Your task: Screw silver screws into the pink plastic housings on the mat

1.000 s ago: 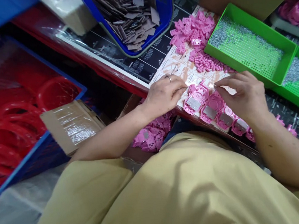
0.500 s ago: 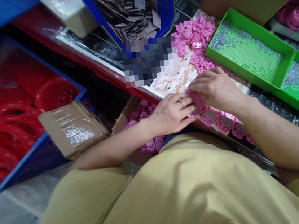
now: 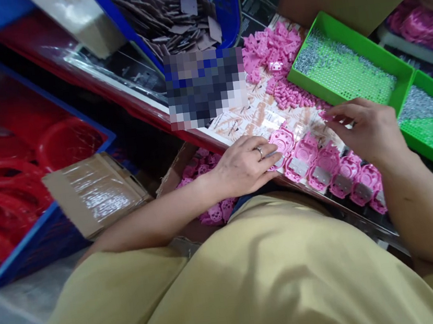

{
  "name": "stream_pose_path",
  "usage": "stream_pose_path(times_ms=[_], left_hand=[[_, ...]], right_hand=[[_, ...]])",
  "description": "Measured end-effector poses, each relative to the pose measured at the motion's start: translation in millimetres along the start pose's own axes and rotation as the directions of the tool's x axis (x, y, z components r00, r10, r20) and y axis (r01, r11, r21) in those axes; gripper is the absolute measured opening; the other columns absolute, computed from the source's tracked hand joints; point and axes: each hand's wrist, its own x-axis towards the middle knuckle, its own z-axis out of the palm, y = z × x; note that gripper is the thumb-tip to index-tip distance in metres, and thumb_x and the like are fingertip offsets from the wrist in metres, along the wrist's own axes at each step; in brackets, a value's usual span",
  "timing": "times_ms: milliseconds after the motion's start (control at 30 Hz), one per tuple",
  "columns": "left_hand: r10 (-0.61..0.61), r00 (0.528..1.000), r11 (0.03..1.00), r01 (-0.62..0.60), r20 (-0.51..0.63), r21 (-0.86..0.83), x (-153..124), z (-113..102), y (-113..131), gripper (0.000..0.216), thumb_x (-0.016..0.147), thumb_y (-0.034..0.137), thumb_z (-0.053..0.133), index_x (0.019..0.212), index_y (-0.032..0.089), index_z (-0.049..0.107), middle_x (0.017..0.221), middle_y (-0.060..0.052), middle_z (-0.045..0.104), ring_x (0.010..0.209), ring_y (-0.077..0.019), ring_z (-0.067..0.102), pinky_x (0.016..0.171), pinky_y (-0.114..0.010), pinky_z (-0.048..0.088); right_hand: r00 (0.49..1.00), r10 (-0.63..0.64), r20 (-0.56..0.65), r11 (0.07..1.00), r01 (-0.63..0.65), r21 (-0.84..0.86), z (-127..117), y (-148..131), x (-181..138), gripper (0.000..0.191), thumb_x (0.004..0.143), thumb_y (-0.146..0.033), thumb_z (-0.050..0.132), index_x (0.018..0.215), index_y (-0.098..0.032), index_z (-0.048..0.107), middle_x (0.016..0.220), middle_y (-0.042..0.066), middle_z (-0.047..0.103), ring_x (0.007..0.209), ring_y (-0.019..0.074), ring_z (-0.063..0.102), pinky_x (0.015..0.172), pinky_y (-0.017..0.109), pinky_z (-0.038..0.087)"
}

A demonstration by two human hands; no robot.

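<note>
A row of pink plastic casings (image 3: 323, 164) with flat grey-brown plates in them runs along the table's front edge. My left hand (image 3: 246, 163), with a ring on one finger, has its fingers closed on the near end of the leftmost pink casing (image 3: 283, 140). Beyond the row, my right hand (image 3: 370, 125) is curled in a pinch beside the heap of small pink pieces (image 3: 291, 94). Pink shows at its fingertips, but I cannot make out whether a piece is between them.
Green perforated trays (image 3: 406, 81) of small metal parts stand at the right. Behind are loose pink parts (image 3: 271, 47) and a blue basket (image 3: 235, 10) of flat cards. An open carton (image 3: 174, 170) of pink parts and a blue crate (image 3: 90, 101) with red rings sit at the left.
My right hand has left the leftmost casing and moved right, to the edge of the small-piece heap. My left hand stays at that casing. The view has shifted slightly, and the row shows more fully.
</note>
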Motion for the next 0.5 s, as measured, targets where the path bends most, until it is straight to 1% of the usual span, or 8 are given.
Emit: stream_pose_path(times_ms=[67, 133, 233, 267, 333, 400, 467, 500], left_hand=[[-0.006, 1.0, 1.0, 0.006, 0.023, -0.005, 0.0, -0.7, -1.1, 0.029, 0.097, 0.036, 0.062, 0.112, 0.012, 0.069, 0.111, -0.009, 0.075, 0.101, -0.0235, 0.065, 0.086, -0.038, 0.054], [-0.003, 0.999, 1.0, 0.003, 0.049, -0.014, 0.0, -1.3, -2.3, 0.029, 0.097, 0.036, 0.062, 0.113, 0.013, 0.069, 0.112, -0.01, 0.075, 0.102, -0.0237, 0.065, 0.086, -0.039, 0.055], [0.013, 0.999, 0.999, -0.012, 0.048, -0.03, 0.5, -2.3, -4.1, 0.03, 0.096, 0.036, 0.062, 0.113, 0.013, 0.069, 0.112, -0.01, 0.074, 0.103, -0.0245, 0.065, 0.087, -0.039, 0.055], [0.017, 0.999, 0.999, -0.015, 0.04, -0.035, 0.8, -2.6, -4.6, 0.03, 0.096, 0.036, 0.062, 0.113, 0.012, 0.069, 0.113, -0.011, 0.074, 0.104, -0.0249, 0.065, 0.086, -0.039, 0.055], [0.018, 0.999, 0.999, -0.017, 0.027, -0.046, 1.5, -2.8, -5.5, 0.031, 0.095, 0.035, 0.063, 0.113, 0.011, 0.068, 0.114, -0.012, 0.074, 0.104, -0.026, 0.065, 0.086, -0.041, 0.056], [0.016, 1.0, 0.998, -0.014, 0.025, -0.056, 2.0, -2.3, -6.3, 0.032, 0.094, 0.036, 0.064, 0.114, 0.011, 0.068, 0.115, -0.013, 0.073, 0.105, -0.027, 0.065, 0.088, -0.042, 0.056], [0.006, 0.999, 0.998, -0.005, 0.032, -0.061, 1.9, -1.1, -6.9, 0.033, 0.093, 0.037, 0.065, 0.114, 0.012, 0.069, 0.116, -0.013, 0.073, 0.108, -0.0273, 0.065, 0.091, -0.043, 0.055], [-0.001, 0.999, 0.998, 0.004, 0.04, -0.063, 1.7, -0.3, -7.1, 0.033, 0.092, 0.037, 0.065, 0.115, 0.013, 0.069, 0.116, -0.013, 0.073, 0.11, -0.0273, 0.064, 0.092, -0.044, 0.055]], right_hand=[[0.999, 0.033, 0.036, 0.999, -0.032, -0.039, -2.1, 6.9, -4.1, 0.025, 0.086, -0.037, 0.065, 0.096, -0.019, 0.078, 0.088, 0.008, 0.075, 0.061, 0.0142, 0.062, 0.061, 0.03, 0.048], [0.997, 0.045, 0.064, 0.997, -0.041, -0.062, -7.0, 10.3, -6.8, 0.03, 0.09, -0.041, 0.061, 0.1, -0.019, 0.078, 0.087, 0.008, 0.075, 0.065, 0.0154, 0.064, 0.063, 0.03, 0.05], [0.996, 0.022, 0.083, 0.997, -0.016, -0.078, -15.9, 12.4, -8.4, 0.034, 0.098, -0.035, 0.049, 0.107, -0.018, 0.077, 0.099, 0.01, 0.076, 0.081, 0.0183, 0.071, 0.072, 0.032, 0.054], [0.995, -0.008, 0.098, 0.996, 0.016, -0.085, -17.4, 13.1, -8.3, 0.035, 0.099, -0.032, 0.045, 0.108, -0.018, 0.077, 0.105, 0.011, 0.076, 0.088, 0.0199, 0.072, 0.075, 0.033, 0.055], [0.982, -0.103, 0.155, 0.989, 0.118, -0.094, -16.9, 15.5, -7.4, 0.036, 0.099, -0.028, 0.044, 0.112, -0.021, 0.076, 0.115, 0.009, 0.074, 0.099, 0.0225, 0.071, 0.08, 0.036, 0.057], [0.953, -0.208, 0.222, 0.968, 0.233, -0.091, -12.1, 18.8, -5.6, 0.034, 0.098, -0.026, 0.045, 0.116, -0.023, 0.075, 0.12, 0.005, 0.073, 0.109, 0.0236, 0.07, 0.088, 0.038, 0.058], [0.923, -0.275, 0.269, 0.948, 0.307, -0.085, -5.8, 22.7, -3.8, 0.033, 0.098, -0.027, 0.047, 0.117, -0.023, 0.074, 0.121, 0.004, 0.072, 0.112, 0.0232, 0.069, 0.093, 0.038, 0.057], [0.918, -0.283, 0.279, 0.944, 0.317, -0.086, -2.9, 24.5, -3.4, 0.032, 0.098, -0.028, 0.048, 0.115, -0.023, 0.075, 0.119, 0.004, 0.073, 0.11, 0.0228, 0.07, 0.093, 0.038, 0.058]])
